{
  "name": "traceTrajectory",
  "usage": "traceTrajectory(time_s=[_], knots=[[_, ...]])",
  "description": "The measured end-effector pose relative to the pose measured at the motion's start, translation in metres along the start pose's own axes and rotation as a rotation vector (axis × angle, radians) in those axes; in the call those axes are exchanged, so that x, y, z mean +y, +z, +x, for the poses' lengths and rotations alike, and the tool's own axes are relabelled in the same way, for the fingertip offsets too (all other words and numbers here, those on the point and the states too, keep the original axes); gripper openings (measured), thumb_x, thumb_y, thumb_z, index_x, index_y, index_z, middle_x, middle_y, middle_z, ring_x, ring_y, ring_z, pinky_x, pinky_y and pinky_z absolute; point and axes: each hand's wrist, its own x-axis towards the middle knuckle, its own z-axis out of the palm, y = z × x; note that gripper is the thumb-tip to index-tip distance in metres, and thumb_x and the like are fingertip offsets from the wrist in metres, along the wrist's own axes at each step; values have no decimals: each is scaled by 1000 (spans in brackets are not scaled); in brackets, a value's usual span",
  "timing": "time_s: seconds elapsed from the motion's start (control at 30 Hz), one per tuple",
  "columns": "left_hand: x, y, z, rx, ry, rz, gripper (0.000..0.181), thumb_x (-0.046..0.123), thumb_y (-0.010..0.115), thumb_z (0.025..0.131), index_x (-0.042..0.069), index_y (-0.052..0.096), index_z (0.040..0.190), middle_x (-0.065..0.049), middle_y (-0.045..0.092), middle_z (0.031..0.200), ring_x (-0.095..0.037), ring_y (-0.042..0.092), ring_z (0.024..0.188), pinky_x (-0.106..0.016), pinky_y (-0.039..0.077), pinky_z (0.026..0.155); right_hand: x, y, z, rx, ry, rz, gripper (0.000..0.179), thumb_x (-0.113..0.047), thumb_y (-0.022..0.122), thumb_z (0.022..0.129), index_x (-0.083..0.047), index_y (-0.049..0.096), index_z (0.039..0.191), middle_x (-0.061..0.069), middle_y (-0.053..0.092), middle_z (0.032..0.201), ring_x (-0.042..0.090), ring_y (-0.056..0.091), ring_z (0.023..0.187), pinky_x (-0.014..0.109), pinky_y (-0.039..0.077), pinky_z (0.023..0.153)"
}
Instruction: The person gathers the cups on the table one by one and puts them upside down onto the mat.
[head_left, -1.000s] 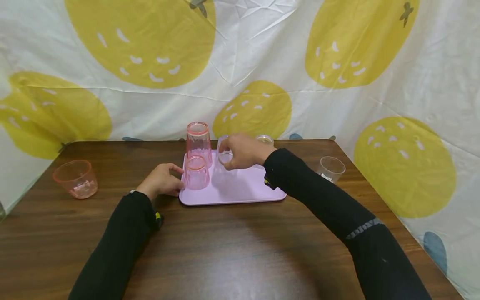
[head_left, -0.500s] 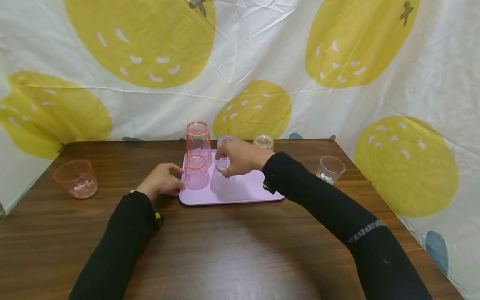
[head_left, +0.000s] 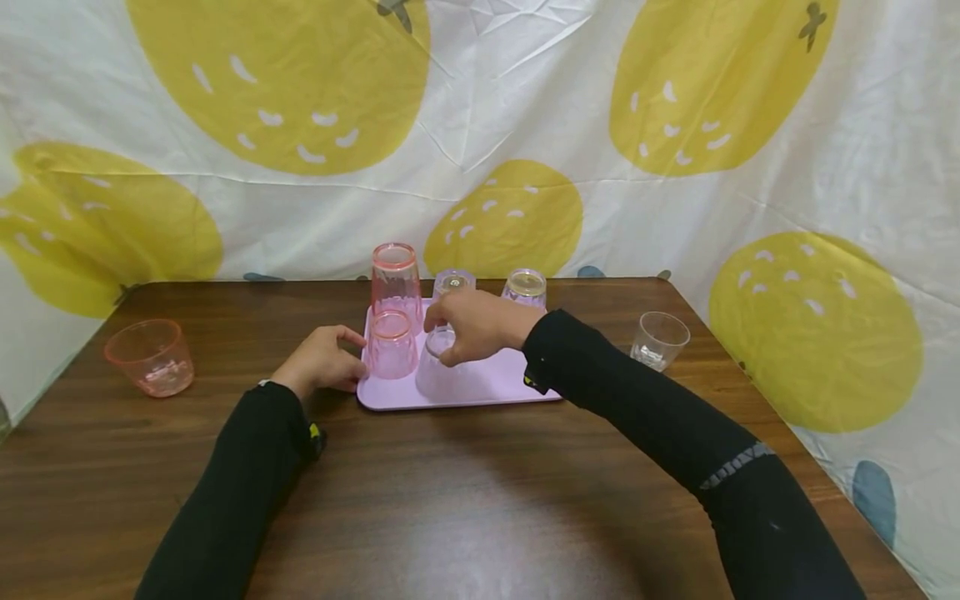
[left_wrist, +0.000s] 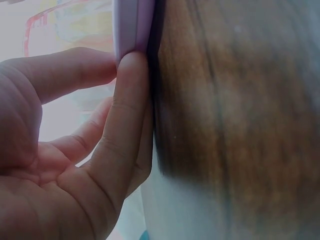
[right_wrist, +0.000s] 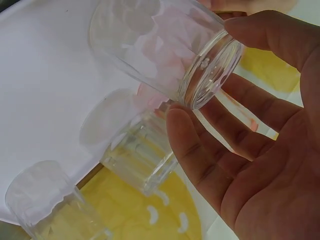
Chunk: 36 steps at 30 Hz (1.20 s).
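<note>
With thumb and fingers my right hand (head_left: 483,321) grips a clear glass (right_wrist: 165,50) round its base. Mouth down, this glass is over the lilac tray (head_left: 487,383); I cannot tell if its rim touches. Two more upside-down clear glasses, one left (head_left: 454,280) and one right (head_left: 525,286), stand along the tray's back. On the tray's left side are a pink glass (head_left: 393,354) in front, upside down, and a taller pink one (head_left: 395,279) behind it. My left hand (head_left: 322,360) pinches the tray's left edge, thumb against one face, fingers against the other in the left wrist view.
A pink tumbler (head_left: 153,362) stands mouth up at the table's left. Over on the right is an upright clear tumbler (head_left: 660,339). Behind the brown wooden table (head_left: 450,500) hangs a white cloth (head_left: 510,100) with yellow fruit shapes.
My right hand has moved toward me and slightly left with the clear glass, uncovering the glasses at the tray's back. The left hand has stayed at the tray's edge.
</note>
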Motion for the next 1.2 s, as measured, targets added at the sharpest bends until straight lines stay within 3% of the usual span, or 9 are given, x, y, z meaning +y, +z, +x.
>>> traceTrajectory(time_s=[0.3, 0.53, 1.2], knots=[[0, 2, 0, -1, 10, -21, 57, 4, 71, 88, -5, 46, 138, -16, 66, 98, -16, 66, 76, -30, 62, 73, -7, 4, 3, 5, -64, -34, 43, -25, 76, 85, -6, 69, 123, 7, 72, 120, 23, 65, 116, 36, 49, 104], [0, 0, 0, 0, -8, -14, 56, 6, 71, 89, -3, 47, 138, -19, 63, 103, -17, 67, 77, -30, 62, 74, -9, 4, 4, 6, -63, -53, 44, -26, 75, 86, -6, 69, 124, 8, 72, 122, 23, 65, 116, 36, 49, 105], [1, -2, -1, -14, 8, -18, 56, 4, 71, 89, -6, 45, 138, -17, 66, 98, -17, 66, 77, -31, 62, 74, -10, 2, 6, -10, 0, -19, 47, -30, 82, 84, -8, 69, 124, 6, 71, 122, 24, 64, 117, 37, 49, 104]])
